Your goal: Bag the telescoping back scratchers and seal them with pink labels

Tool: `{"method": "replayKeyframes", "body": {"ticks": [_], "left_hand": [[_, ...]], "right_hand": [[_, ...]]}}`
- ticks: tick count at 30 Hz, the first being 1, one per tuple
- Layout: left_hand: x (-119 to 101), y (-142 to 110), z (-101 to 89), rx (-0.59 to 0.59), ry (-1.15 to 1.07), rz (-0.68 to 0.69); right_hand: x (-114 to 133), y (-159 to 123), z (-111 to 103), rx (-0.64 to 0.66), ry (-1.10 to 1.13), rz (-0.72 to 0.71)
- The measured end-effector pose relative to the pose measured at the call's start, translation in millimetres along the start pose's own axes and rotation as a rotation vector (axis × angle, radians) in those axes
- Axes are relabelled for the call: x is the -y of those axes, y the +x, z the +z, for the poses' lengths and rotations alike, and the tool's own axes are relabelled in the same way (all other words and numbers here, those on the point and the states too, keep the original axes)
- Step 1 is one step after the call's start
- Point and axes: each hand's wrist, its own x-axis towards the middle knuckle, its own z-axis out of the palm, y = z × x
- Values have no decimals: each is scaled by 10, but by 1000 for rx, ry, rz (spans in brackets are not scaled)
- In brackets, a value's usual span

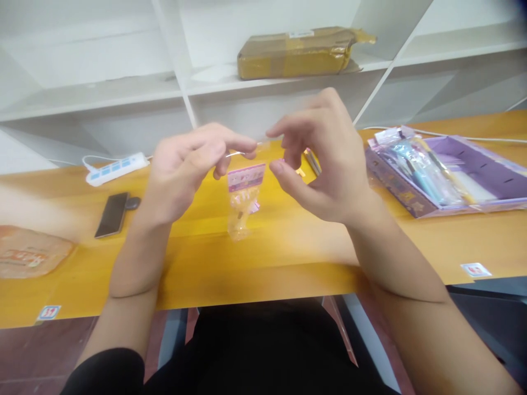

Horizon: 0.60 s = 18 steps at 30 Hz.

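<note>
My left hand (181,170) is closed in a pinch above the table. A thin, whitish, slightly curved strip (236,154) shows between its thumb and fingers; its exact kind is too small to tell. To the right, my right hand (325,159) is raised with thumb and fingers curved and apart, holding nothing that I can see. The two hands do not touch. Below and between them lies a clear plastic bag (242,211) with a pink and purple printed header.
A purple tray (428,206) with bagged pens stands at right. At left lie a phone (112,215), a power strip (118,169) and a brown paper bag (33,252). A taped carton (296,54) rests on the white shelf (123,99) behind the table (263,280).
</note>
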Motion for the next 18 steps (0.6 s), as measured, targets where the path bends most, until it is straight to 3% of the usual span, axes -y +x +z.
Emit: {"method": "replayKeyframes", "body": {"ticks": [6, 12, 18], "left_hand": [[30, 8, -20, -1, 22, 48], [8, -16, -9, -16, -1, 116], [-73, -52, -36, -12, 196, 73]], "right_hand": [[-32, -35, 111, 160, 232, 211], [-40, -61, 207, 91, 262, 233], [-73, -69, 240, 300, 320, 282]]}}
